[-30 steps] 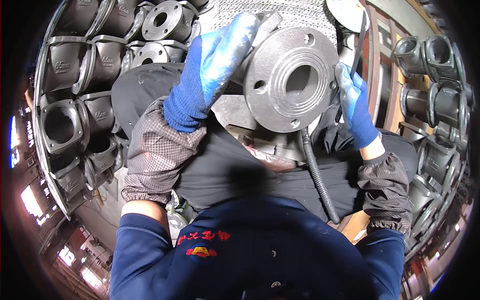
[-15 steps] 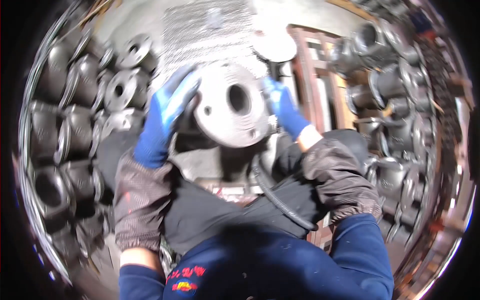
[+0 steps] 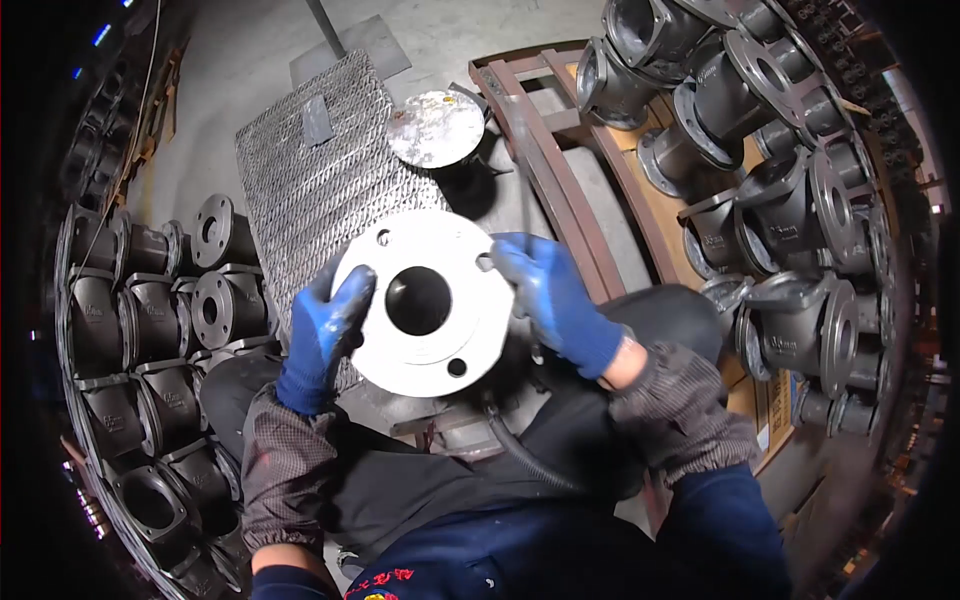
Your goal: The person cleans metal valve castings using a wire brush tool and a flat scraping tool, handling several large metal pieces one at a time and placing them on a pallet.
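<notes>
A metal flanged casting [image 3: 472, 315] is held up before my lap, its pale round flange facing me. The flange has a large dark bore in its centre and smaller bolt holes around it. My left hand [image 3: 325, 330], in a blue glove with a dark coated palm, grips the left rim, its thumb over the edge of the face. The gloved right hand [image 3: 560, 300] holds the right rim, fingertips by the upper right bolt hole. The body behind the flange is mostly hidden.
Ahead lies a textured metal plate [image 3: 300, 180], with a round metal disc [image 3: 436, 130] beside it. A reddish-brown steel frame [image 3: 560, 190] runs along the right. Dark flanged castings are stacked at left [image 3: 155, 315] and right [image 3: 790, 210]. A black corrugated hose [image 3: 520, 450] crosses my lap.
The view has swung, and the casting now appears lower and further left in it. Its flange is turned more squarely toward me. Both hands are still on its rim.
</notes>
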A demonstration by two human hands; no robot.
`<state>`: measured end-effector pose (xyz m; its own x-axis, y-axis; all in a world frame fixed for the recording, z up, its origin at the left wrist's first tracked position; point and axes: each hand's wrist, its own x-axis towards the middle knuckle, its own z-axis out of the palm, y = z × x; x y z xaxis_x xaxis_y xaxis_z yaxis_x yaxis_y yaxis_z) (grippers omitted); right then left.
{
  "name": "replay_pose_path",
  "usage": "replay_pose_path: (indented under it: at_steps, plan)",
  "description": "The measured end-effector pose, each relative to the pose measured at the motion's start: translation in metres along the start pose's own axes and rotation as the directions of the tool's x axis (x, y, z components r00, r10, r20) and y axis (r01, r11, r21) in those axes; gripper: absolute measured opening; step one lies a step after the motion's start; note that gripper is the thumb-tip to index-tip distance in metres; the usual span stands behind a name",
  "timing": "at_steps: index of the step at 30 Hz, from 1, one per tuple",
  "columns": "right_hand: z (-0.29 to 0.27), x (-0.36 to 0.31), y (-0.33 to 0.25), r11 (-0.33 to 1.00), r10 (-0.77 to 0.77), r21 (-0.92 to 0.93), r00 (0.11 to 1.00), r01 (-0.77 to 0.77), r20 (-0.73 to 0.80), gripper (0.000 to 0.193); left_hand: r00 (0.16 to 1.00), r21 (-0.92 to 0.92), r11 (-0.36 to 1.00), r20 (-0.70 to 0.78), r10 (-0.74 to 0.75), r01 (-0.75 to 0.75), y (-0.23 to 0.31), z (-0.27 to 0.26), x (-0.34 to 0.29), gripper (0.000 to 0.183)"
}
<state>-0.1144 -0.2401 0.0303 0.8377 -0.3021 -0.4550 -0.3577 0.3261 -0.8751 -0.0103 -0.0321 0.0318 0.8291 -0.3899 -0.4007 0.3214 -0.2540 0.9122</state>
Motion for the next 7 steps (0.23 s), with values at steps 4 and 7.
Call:
replay_pose_path:
  at_steps: [4,7]
  plan:
    - [-0.065,-0.005,-0.029,0.947,-0.320,-0.049,0.941,0.316,-0.111,0.025,0.979,0.218,0.973,0.204,0.024,-0.069,0.045,0.060,0.057,0.047]
    - [-0.107,0.013,-0.040,0.852,-0.462,-0.291,0.886,0.435,-0.030,0.072,0.889,0.152,0.943,0.404,0.215,-0.297,0.060,0.115,0.127,0.057]
